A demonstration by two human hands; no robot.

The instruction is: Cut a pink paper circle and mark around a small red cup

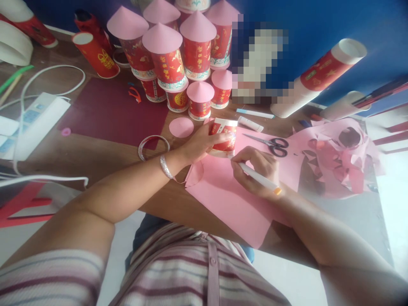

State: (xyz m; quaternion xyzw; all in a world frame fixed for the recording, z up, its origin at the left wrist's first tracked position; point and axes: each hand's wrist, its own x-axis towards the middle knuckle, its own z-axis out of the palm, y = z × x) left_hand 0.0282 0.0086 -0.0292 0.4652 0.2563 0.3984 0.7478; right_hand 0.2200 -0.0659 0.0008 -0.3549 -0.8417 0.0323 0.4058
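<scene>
My left hand [204, 140] is wrapped round a short red-and-white decorated paper tube [225, 136], which stands tilted slightly over a pink paper sheet [242, 212]. In my right hand [256, 168] is a white marker pen [259, 177] with an orange end; its tip is at the tube's lower right edge. The pink sheet lies under both hands, with a curved pink piece [195, 173] beside my left wrist. Black-handled scissors [277, 146] rest open on the paper beyond my right hand. A pink paper disc [181, 127] lies left of the tube.
Red paper tubes with pink cone tops [165, 63] stand stacked at the back. Pink scraps [344, 157] lie at the right, near a tall tube [318, 78]. A maroon sheet [117, 110], a white ring [142, 146] and a power strip [35, 123] are on the left.
</scene>
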